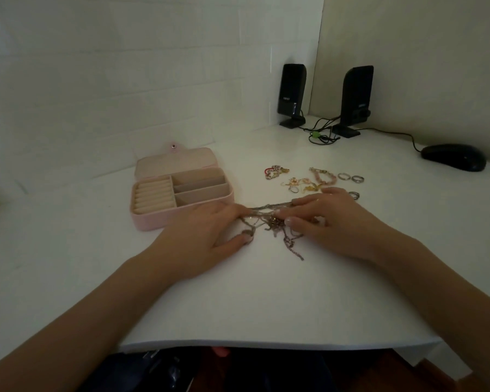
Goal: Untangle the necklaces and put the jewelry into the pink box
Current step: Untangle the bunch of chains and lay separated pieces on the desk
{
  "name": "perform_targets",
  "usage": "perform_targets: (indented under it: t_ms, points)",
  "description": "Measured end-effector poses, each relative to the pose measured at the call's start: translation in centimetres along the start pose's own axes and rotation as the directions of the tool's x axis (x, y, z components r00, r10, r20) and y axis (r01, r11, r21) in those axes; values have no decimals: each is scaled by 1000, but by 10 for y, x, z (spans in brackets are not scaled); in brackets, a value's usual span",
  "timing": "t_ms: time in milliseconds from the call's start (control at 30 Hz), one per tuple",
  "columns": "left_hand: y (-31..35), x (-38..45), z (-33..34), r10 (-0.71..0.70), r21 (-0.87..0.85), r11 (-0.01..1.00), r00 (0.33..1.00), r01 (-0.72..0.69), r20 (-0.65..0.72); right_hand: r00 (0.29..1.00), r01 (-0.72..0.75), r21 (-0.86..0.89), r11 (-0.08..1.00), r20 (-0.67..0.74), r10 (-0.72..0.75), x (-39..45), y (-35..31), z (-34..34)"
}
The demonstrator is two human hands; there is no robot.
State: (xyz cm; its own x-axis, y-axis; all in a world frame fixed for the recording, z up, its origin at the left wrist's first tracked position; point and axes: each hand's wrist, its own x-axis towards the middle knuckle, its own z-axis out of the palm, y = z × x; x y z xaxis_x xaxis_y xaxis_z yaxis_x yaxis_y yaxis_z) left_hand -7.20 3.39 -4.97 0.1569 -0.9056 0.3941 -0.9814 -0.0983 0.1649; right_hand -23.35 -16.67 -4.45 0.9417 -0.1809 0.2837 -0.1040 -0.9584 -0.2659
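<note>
The pink box [181, 193] lies open on the surface [266, 301], its compartments seemingly bare. Just right of it, the left hand [210, 236] and right hand [328, 219] each pinch the tangled necklaces [269, 222].

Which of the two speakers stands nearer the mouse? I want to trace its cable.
The right speaker. It stands closer to the mouse at the table's far right; the left speaker stands farther off, beside the wall corner.
</note>
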Motion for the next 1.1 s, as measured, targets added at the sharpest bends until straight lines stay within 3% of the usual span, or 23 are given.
perform_targets:
  t_ms: [100, 267, 367, 433, 533, 633, 700, 800, 900, 1000, 1100]
  points:
    - [-2, 1, 0, 45, 25, 999, 999, -45, 6, 997, -54, 33, 998, -49, 55, -1, 2, -2]
    - [-4, 4, -2, 59, 19, 998, 989, -57, -136, 979, -114, 16, 993, -166, 115, -2, -1, -5]
    - [1, 5, 0, 35, 26, 999, 980, -31, -196, 987, -126, 61, 990, -97, 132, -2, -8, -3]
    - [8, 6, 3, -22, -78, 997, 974, 4, -226, 989, -114, 136, 984, -78, 126, 0, -13, 0]
    - [19, 17, 9, -90, -189, 980, 986, 63, -140, 986, -80, 332, 940, -109, 123, 2, -19, 1]
    - [26, 39, 18, 7, -198, 980, 1000, -8, -6, 975, -67, 504, 861, -150, 163, 4, -24, 3]
    - [28, 49, 24, 18, -208, 978, 999, -25, -37, 957, -83, 567, 819, -183, 224, 7, -22, 4]
    - [25, 45, 24, -91, -297, 953, 990, 56, -106, 926, -118, 685, 719, -186, 329, 7, -20, 0]
    - [19, 40, 21, -279, -509, 839, 955, 191, -101, 923, -142, 717, 683, -154, 353, 8, -20, -1]
    - [19, 41, 18, -378, -607, 767, 911, 208, -166, 920, -146, 728, 670, -149, 362, 9, -21, -1]
    - [22, 43, 13, -432, -696, 680, 893, 230, -128, 889, -117, 810, 575, -173, 425, 8, -21, -5]
